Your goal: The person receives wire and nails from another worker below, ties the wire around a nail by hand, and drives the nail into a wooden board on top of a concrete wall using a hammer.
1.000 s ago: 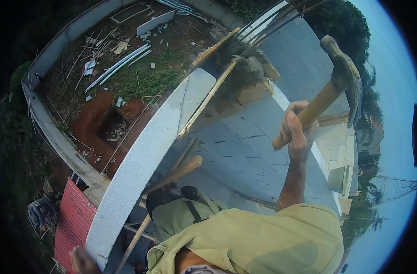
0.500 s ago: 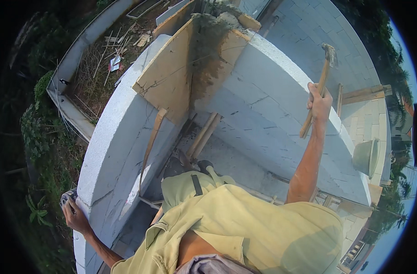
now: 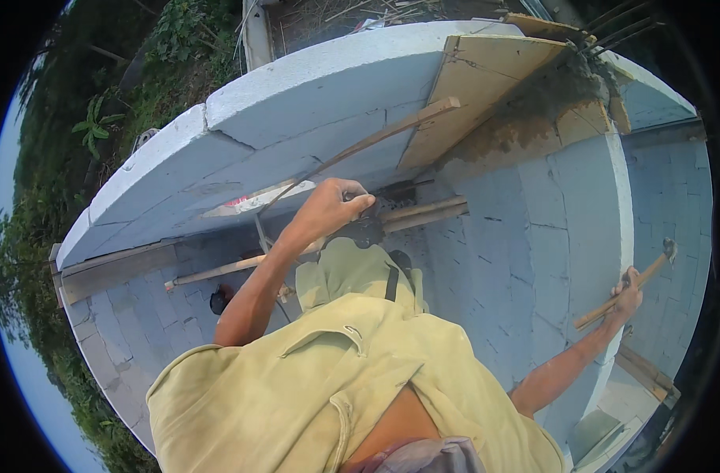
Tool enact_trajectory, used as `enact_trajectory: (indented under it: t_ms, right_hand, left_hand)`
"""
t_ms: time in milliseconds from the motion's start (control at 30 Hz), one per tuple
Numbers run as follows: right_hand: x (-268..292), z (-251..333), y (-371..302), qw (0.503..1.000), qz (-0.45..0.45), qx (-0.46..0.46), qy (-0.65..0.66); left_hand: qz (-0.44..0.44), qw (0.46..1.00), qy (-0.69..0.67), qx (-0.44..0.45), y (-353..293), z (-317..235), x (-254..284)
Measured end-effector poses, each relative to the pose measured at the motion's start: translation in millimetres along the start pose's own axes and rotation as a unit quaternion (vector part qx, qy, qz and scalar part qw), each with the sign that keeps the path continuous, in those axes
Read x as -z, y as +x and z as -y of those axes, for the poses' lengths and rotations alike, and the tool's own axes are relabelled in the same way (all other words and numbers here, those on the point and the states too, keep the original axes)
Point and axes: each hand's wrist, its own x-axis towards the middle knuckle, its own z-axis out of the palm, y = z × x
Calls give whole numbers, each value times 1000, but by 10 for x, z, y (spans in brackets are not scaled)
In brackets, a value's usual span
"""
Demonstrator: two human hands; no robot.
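My right hand (image 3: 628, 296) grips the wooden handle of a hammer (image 3: 651, 271) beside the top of the right-hand block wall (image 3: 624, 205). The hammer's metal head points up and away to the right. In front of my chest, my left hand (image 3: 340, 202) is raised with its fingers curled together. Whatever it holds, if anything, is hidden. A thin wooden strip (image 3: 383, 135) leans against the left block wall (image 3: 320, 87) just beyond that hand. A small dark grey object (image 3: 145, 139) sits at this wall's outer edge, partly hidden.
Plywood boards (image 3: 486, 83) with grey concrete (image 3: 525, 130) stand in the corner between the walls. Bare steel bars (image 3: 624, 33) stick out above. Timber (image 3: 427, 213) lies below by my legs. A grey-green bucket (image 3: 595, 433) stands at the lower right.
My left hand has left the small dark object at the wall's outer edge and come in front of my body. My view has turned left. The hammer stays in my right hand, now lower and tilted.
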Motion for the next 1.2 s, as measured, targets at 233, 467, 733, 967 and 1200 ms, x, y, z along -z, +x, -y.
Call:
enact_trajectory:
  t_ms: [233, 467, 733, 967, 1200]
  right_hand:
    - [85, 17, 164, 996, 78, -47, -5]
    - [147, 127, 207, 990, 97, -102, 28]
    - [3, 245, 223, 988, 52, -128, -73]
    - [-135, 334, 222, 970, -25, -150, -188]
    - [-174, 369, 176, 963, -15, -175, -202]
  left_hand:
    - [182, 974, -127, 37, -142, 365, -1075]
    - [-234, 958, -18, -163, -368, -142, 106]
    - [-545, 762, 247, -248, 309, -155, 1683]
    - [-475, 819, 242, -214, 769, -49, 1799]
    - [-379, 853, 312, -179, 804, -69, 1859]
